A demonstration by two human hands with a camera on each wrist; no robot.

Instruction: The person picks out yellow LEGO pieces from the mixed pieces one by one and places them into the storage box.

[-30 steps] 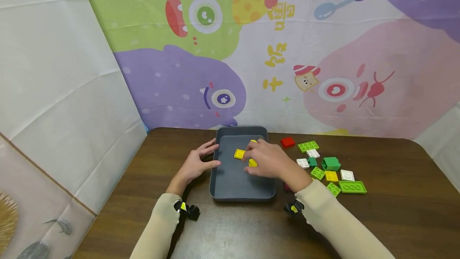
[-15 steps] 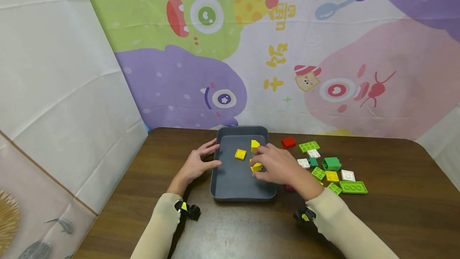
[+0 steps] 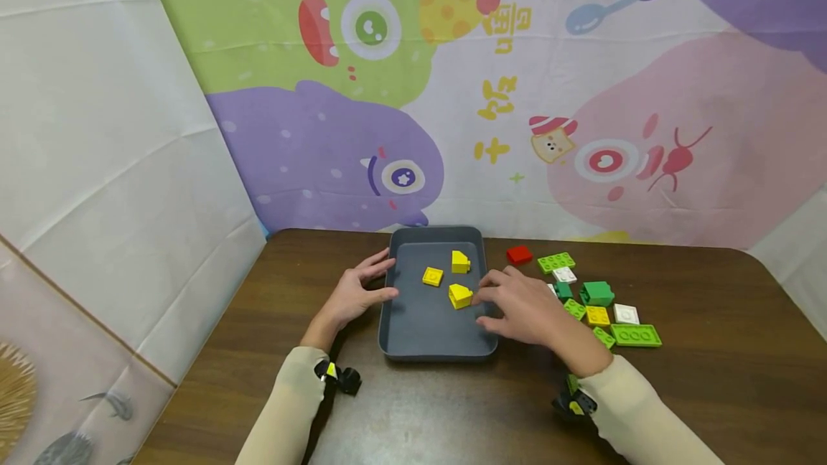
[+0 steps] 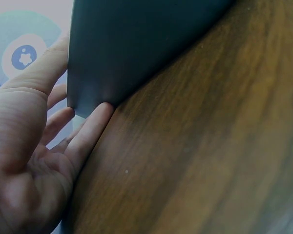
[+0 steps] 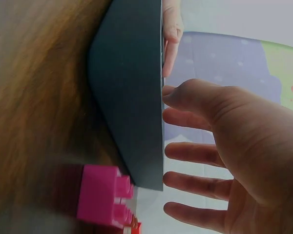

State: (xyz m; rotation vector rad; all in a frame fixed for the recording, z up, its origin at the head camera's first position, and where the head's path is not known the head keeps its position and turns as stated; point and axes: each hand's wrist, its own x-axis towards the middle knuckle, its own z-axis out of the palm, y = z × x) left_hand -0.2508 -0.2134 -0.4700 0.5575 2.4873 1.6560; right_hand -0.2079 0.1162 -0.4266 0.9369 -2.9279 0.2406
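A dark grey tray (image 3: 420, 339) stands on the wooden table. Inside it lie a flat yellow toy brick (image 3: 433, 276) and two yellow bricks with slanted sides, one farther back (image 3: 460, 262) and one nearer (image 3: 460, 296). My left hand (image 3: 354, 296) touches the tray's left side with spread fingers; in the left wrist view its fingertips meet the outer wall. Over the tray's right rim hovers my right hand (image 3: 520, 303), its fingers loosely bent around nothing, just right of the nearer slanted brick. The right wrist view shows those fingers (image 5: 193, 153) spread apart beside the tray wall.
Right of the tray lie several loose bricks: a red one (image 3: 519, 255), light green ones (image 3: 636, 336), a dark green one (image 3: 597, 293), white ones (image 3: 626, 314) and a yellow one (image 3: 597, 316). A magenta brick (image 5: 100, 195) sits close to the tray's right wall.
My right hand has let go of a yellow slanted brick inside the tray and drawn back to the right, over the rim. The left hand has stayed at the tray's left side.
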